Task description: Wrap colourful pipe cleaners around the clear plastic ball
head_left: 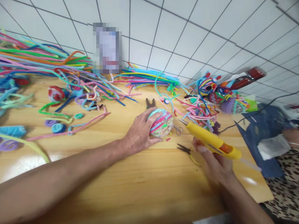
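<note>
My left hand (143, 130) is closed around the left side of a ball wrapped in striped pipe cleaners (162, 123), which rests on the wooden table. Clear, shiny patches show on the ball's right side. In my right hand (216, 161) is a yellow hot glue gun (207, 138), its metal tip pointing left toward the ball, a short gap away. A clear glue stick (251, 164) sticks out of its back end. Yellow-handled scissors (187, 151) lie beneath the gun. Small silver scissors (178, 130) lie just right of the ball, and dark-handled pliers (150, 103) behind it.
Loose pipe cleaners (39, 62) pile up along the tiled wall, with another bundle (149, 77) at the back middle. Cut pieces (198, 110) and a colourful pipe-cleaner figure (207, 85) stand at the right. A black cord (247, 116) crosses the right edge. Coiled shapes (58, 127) lie left.
</note>
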{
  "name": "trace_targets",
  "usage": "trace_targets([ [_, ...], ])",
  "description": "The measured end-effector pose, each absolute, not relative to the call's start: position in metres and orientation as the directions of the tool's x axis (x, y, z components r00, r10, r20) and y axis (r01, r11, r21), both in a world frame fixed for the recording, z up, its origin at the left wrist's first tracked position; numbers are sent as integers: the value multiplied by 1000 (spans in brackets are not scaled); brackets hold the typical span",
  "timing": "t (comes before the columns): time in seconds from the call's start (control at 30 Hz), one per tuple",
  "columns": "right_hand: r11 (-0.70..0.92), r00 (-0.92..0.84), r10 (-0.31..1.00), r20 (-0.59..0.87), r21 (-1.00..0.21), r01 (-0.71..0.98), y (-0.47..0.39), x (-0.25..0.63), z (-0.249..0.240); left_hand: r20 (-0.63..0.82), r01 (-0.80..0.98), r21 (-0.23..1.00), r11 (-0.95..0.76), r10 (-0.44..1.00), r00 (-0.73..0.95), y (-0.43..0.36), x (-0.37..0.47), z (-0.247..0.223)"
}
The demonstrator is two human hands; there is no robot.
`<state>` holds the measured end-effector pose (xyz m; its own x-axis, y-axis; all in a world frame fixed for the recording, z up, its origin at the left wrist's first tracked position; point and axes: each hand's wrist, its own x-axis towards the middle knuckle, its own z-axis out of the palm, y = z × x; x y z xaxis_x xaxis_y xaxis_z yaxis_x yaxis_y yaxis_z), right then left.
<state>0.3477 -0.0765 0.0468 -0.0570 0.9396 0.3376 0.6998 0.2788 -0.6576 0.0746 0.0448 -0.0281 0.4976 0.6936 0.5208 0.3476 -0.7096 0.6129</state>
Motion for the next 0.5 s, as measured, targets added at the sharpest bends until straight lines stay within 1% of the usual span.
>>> trace_targets([
  [0.13, 206, 158, 916, 369, -770, 605, -75, 367, 64, 571, 330, 605, -725, 683, 456, 46, 73, -31],
  [0.2, 141, 275, 891, 362, -795, 590, -75, 394, 70, 564, 340, 612, -714, 695, 445, 46, 73, -32],
  [0.3, -28, 440, 838, 323, -780, 625, -80, 453, 72, 559, 337, 614, -714, 695, 452, 46, 73, -31],
  [0.37, -140, 547, 779, 306, -766, 627, -85, 493, 68, 569, 330, 601, -728, 680, 462, 46, 73, -31],
  [0.5, -254, 648, 712, 269, -762, 596, -87, 548, 46, 572, 339, 588, -734, 674, 467, 47, 73, -30],
])
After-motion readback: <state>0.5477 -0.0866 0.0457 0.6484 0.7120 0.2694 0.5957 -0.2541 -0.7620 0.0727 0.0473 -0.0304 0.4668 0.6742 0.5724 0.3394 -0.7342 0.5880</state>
